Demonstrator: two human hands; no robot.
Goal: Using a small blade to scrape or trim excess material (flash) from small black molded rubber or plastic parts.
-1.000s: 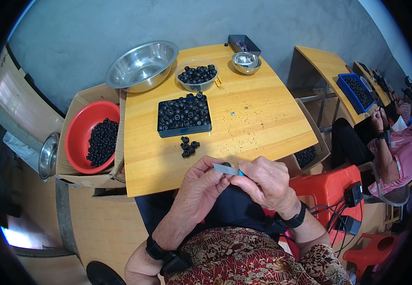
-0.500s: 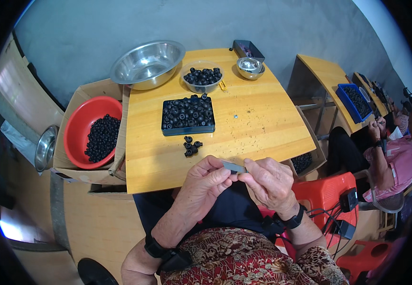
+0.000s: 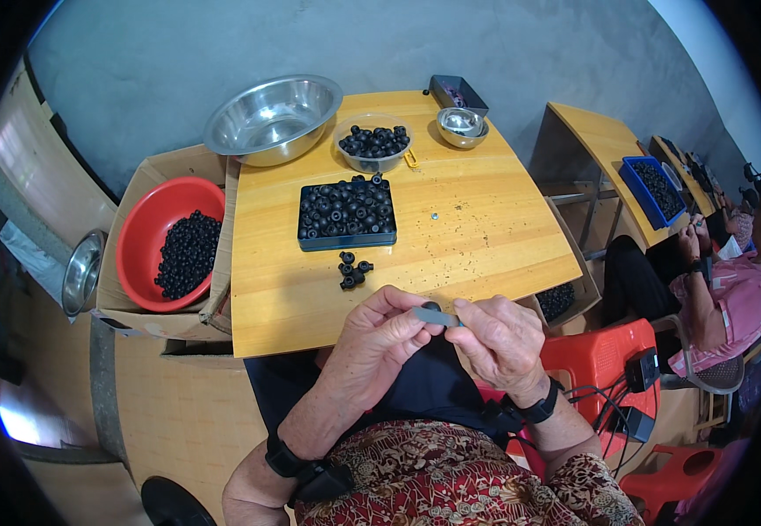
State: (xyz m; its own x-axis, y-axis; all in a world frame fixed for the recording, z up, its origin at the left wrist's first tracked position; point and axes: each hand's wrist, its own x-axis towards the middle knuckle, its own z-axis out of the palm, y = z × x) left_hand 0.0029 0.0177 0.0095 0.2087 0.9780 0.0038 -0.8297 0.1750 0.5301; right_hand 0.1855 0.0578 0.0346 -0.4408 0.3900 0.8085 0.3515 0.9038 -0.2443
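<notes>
Close to the table's front edge, my left hand (image 3: 387,330) pinches a small black round part (image 3: 431,306) between thumb and fingertips. My right hand (image 3: 501,337) grips a flat grey blade (image 3: 434,316), which looks like a small knife. The blade lies across the black part and reaches toward my left thumb. Most of the part is hidden by the blade and my fingers. Just beyond my hands, several loose black parts (image 3: 353,271) sit on the wood. Behind them stands a dark tray (image 3: 349,245) heaped with similar parts.
On the wooden table (image 3: 275,289) are a clear tub (image 3: 373,165) of black parts, a large steel basin (image 3: 266,156), small metal bowls (image 3: 462,138) and a dark box (image 3: 459,95). A red basin (image 3: 139,272) stands left. Right are a red stool (image 3: 604,359) and a seated person (image 3: 722,302).
The blade has turned in my right hand, so more of its flat side shows. The black part has come into view above it. My right hand has shifted slightly.
</notes>
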